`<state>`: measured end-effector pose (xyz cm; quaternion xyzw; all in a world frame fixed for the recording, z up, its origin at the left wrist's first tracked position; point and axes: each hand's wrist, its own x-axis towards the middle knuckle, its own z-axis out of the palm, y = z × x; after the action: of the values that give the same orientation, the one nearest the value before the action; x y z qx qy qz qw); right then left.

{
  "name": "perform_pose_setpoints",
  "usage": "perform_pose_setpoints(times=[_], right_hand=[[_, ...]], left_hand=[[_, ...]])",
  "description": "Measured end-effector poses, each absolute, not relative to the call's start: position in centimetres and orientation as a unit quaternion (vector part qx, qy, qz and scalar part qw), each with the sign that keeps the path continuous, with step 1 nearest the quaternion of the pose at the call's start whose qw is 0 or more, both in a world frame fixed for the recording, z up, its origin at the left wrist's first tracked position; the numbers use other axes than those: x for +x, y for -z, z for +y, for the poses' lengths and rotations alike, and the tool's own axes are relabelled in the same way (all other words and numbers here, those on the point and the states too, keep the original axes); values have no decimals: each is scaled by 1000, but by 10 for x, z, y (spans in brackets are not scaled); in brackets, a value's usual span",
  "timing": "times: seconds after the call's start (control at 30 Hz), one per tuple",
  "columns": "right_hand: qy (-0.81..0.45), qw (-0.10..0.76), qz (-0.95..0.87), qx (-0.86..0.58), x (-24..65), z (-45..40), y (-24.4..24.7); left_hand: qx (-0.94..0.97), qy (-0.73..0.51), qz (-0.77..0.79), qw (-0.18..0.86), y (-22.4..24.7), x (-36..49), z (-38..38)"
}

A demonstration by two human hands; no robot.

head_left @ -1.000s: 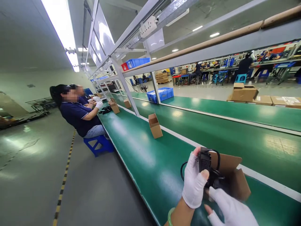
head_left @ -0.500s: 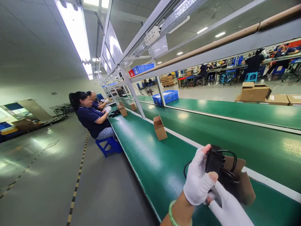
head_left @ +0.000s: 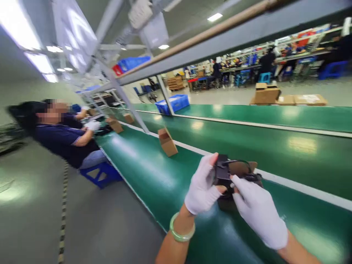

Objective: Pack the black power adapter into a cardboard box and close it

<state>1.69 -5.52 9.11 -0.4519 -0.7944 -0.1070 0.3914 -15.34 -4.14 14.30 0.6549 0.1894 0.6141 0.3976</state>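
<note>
1. The black power adapter (head_left: 221,173) stands with its long axis roughly upright, one narrow end up, at the mouth of an open cardboard box (head_left: 242,169) which lies on the green conveyor belt (head_left: 154,176).
2. The left hand (head_left: 202,187), in a white glove, holds the adapter with thumb and fingers closed around its left side.
3. The right hand (head_left: 258,211), also gloved, presses its fingers, held together, against the adapter's right side, near the black cable (head_left: 239,162) that loops above the box.
4. The belt is smooth and shiny and runs far along the hall; a second small cardboard box (head_left: 167,142) stands further on it.
5. A co-worker (head_left: 63,141) sits on a blue stool (head_left: 100,175) beside the belt; the picture is blurred there.
</note>
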Motion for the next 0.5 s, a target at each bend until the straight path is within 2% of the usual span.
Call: perform_pose_setpoints(times=[0.1,0.23,0.33,0.43,0.5], right_hand=[[109,398,-787,-459,12,-53,-101],[71,464,-769,-434,10,-53,-106],[132,485,-774,-386,22,-52,-108],[254,445,-783,-353,43,-38,-101],[274,404,-793,-366,55,-26,-91]], left_hand=[[655,-619,194,387,-140,-158,-39],[633,-661,225,334,-144,-160,-41],[627,-676,251,294,-149,-155,-43],[673,-660,214,257,-147,-151,-33],[729,-624,188,212,-141,-149,-24]])
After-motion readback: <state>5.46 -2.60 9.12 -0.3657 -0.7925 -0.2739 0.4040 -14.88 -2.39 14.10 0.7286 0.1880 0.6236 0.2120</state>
